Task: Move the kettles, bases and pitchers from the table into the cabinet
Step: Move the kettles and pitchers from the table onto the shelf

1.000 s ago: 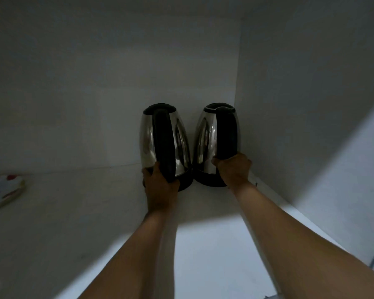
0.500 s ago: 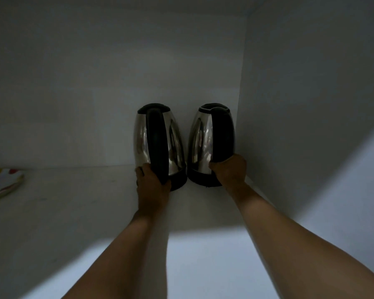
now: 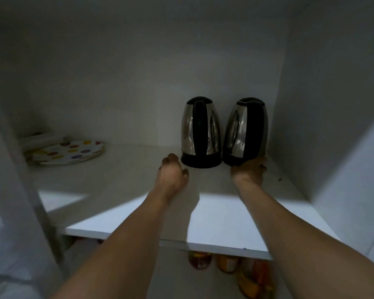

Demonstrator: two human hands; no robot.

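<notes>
Left kettle (image 3: 200, 131): rounded cone of shiny steel with a black plastic handle, lid and base ring; it stands upright at the back of the shelf (image 3: 121, 180).
Right kettle (image 3: 245, 131): same make, tilted a little to the left, just beside the first and near the cabinet's right wall (image 3: 324, 104).
Shelf: flat, matte white board, dim at the back, lit along its front edge.
Left hand (image 3: 171, 174): empty, fingers loosely curled, resting just left of the left kettle's base and apart from it.
Right hand (image 3: 249, 171): at the right kettle's base; whether it grips cannot be told.
Plate (image 3: 68, 153): round, white with coloured dots, far left on the shelf.
Jars (image 3: 225, 263): blurred, on the level below.
Change: half a second ago both hands clasped the handles; the left has let go and both sit lower.
</notes>
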